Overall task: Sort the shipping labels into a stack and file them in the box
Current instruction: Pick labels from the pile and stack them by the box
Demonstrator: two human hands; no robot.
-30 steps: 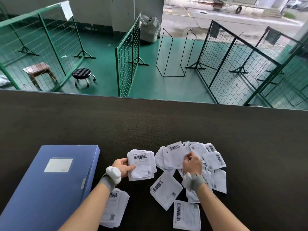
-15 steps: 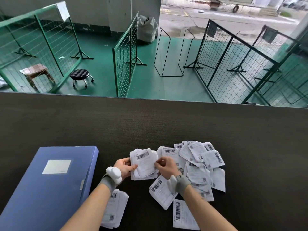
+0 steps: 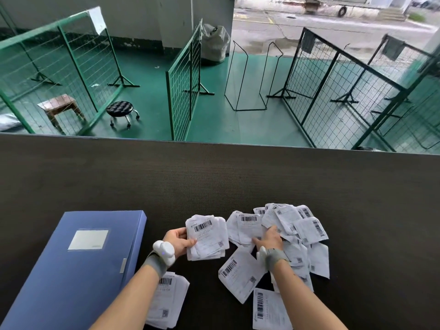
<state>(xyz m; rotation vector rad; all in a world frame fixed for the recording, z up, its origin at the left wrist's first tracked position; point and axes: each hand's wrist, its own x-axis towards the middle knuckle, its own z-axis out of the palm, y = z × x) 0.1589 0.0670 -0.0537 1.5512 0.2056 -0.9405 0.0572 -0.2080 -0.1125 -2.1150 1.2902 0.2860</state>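
My left hand (image 3: pixel 177 241) grips a small stack of white shipping labels (image 3: pixel 207 236) just above the dark table. My right hand (image 3: pixel 270 238) lies on the loose pile of crumpled labels (image 3: pixel 295 225) at the right, fingers spread flat on the paper. A second stack of labels (image 3: pixel 166 301) lies on the table under my left forearm. Two single labels (image 3: pixel 240 272) rest near the front edge below my right wrist. The closed blue file box (image 3: pixel 71 270) lies flat at the left.
The dark table (image 3: pixel 214 182) stretches far back and to the right. Beyond its far edge the green floor holds wire fence panels (image 3: pixel 183 82), a black stool (image 3: pixel 121 110) and a wooden stool (image 3: pixel 59 106).
My right hand left the stack in my left hand, where it had laid a label, and moved right onto the loose pile. The left hand keeps its stack in the same spot.
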